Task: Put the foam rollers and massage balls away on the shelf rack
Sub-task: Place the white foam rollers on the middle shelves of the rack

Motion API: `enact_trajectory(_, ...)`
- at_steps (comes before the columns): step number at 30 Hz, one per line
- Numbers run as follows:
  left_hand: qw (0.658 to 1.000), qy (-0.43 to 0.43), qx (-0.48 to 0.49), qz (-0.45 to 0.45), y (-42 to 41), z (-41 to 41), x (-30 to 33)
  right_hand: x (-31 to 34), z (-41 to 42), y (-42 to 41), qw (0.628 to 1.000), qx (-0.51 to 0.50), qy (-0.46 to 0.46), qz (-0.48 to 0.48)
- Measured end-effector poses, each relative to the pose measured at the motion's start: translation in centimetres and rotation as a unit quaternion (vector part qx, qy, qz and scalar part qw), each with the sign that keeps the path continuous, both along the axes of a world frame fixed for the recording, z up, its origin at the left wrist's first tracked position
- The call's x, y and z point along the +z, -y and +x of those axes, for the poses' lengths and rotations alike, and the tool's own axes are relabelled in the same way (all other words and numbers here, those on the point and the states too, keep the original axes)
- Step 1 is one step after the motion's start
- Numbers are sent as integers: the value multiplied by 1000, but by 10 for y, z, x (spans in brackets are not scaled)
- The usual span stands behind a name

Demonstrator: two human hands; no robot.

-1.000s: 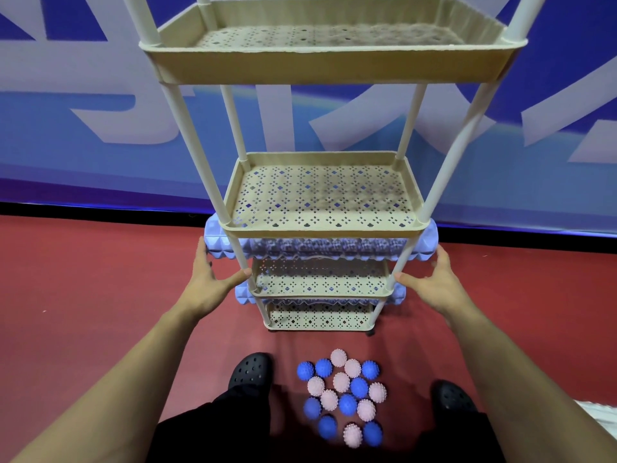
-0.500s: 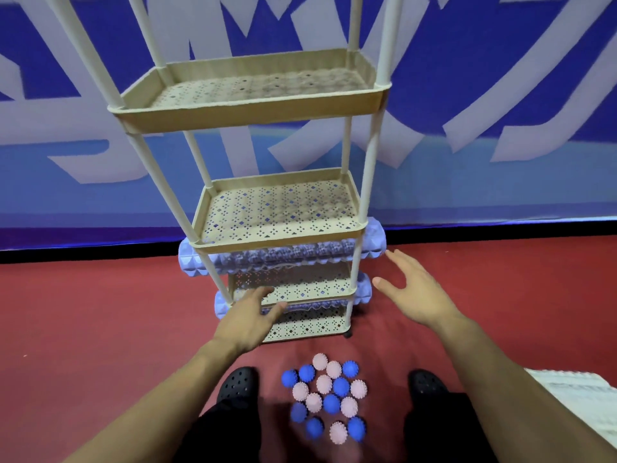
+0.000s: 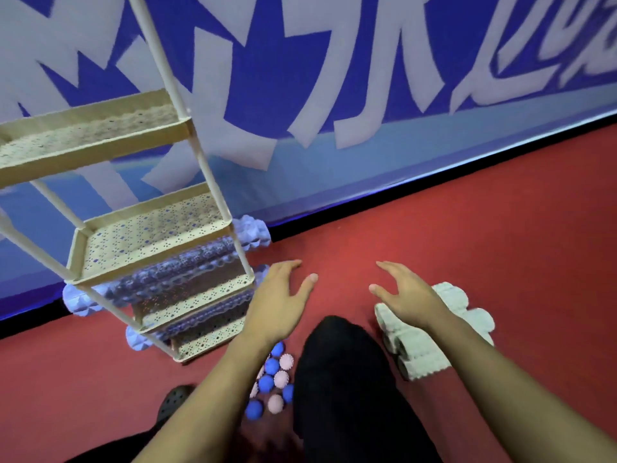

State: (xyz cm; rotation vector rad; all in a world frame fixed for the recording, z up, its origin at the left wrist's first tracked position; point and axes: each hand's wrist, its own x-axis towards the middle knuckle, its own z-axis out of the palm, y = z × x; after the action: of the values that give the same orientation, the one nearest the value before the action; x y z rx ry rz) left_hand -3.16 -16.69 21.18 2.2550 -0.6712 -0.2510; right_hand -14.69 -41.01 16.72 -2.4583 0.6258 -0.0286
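The beige shelf rack point(image 3: 140, 259) stands at the left on the red floor. Two lilac foam rollers lie on its lower tiers, one point(image 3: 250, 233) sticking out at the right, the other point(image 3: 140, 339) below it. White foam rollers point(image 3: 424, 345) lie on the floor at the right, partly under my right forearm. Blue and pink spiky massage balls point(image 3: 273, 379) cluster on the floor between my legs. My left hand point(image 3: 280, 299) hovers beside the rack with straight fingers, holding nothing. My right hand point(image 3: 407, 295) hangs spread above the white rollers, holding nothing.
A blue and white banner wall point(image 3: 367, 111) runs along the back above a black strip. My dark trouser leg point(image 3: 344, 379) fills the middle foreground and a black shoe point(image 3: 173, 401) shows at the lower left. Red floor extends to the right.
My view has swung right, so the rack has shifted left. Both hands have left the rack's posts and moved right; the white rollers have come into view under my right hand.
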Motion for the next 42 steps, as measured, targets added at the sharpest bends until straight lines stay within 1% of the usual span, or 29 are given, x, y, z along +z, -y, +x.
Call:
enact_trajectory(2,999,21,-35,3,33,-20,5,-15,-38,23,999,-33,-27,9)
enact_trajectory(6,995,17,-97,31,95,-56,-1,-48,-91,59,995,-67,-66,22)
enact_trajectory(9,988,-9,-137,69,128,-72,-16,-72,-109,80,993,-67,-94,16)
enact_trajectory(13,980,-54,-158,103,160,-80,-40,-108,-115,95,988,-65,-138,27)
enact_trajectory(16,976,-102,-157,114,177,-80,-60,-144,-111,102,980,-87,-165,71)
enact_trajectory(18,968,-135,-160,136,183,-75,-73,-169,-103,105,964,-146,-167,145)
enact_trajectory(21,964,-156,-146,157,191,-61,-85,-206,-87,107,913,-270,-166,256)
enact_trajectory(24,969,-157,-115,151,198,-47,-87,-240,-69,107,866,-346,-151,328)
enact_trajectory(27,974,-147,-101,143,202,-41,-88,-270,-54,107,797,-425,-134,408)
enact_trajectory(31,976,-149,-95,130,205,-35,-90,-346,-47,128,704,-519,-63,480)
enact_trajectory(34,976,-158,-88,121,207,-32,-92,-326,-31,129,636,-557,-48,532)
enact_trajectory(36,977,-161,-83,115,208,-31,-93,-315,-21,124,601,-565,-72,561)
enact_trajectory(38,978,-159,-79,112,209,-30,-94,-315,-11,118,585,-563,-85,577)
enact_trajectory(39,978,-158,-78,115,210,-30,-93,-316,-9,116,574,-569,-70,585)
enact_trajectory(40,977,-157,-78,120,209,-30,-94,-317,-8,114,597,-569,-75,561)
enact_trajectory(41,977,-156,-77,125,209,-30,-94,-331,-10,116,575,-587,-66,566)
enact_trajectory(42,976,-157,-76,129,209,-29,-94,-334,-10,116,566,-597,-55,566)
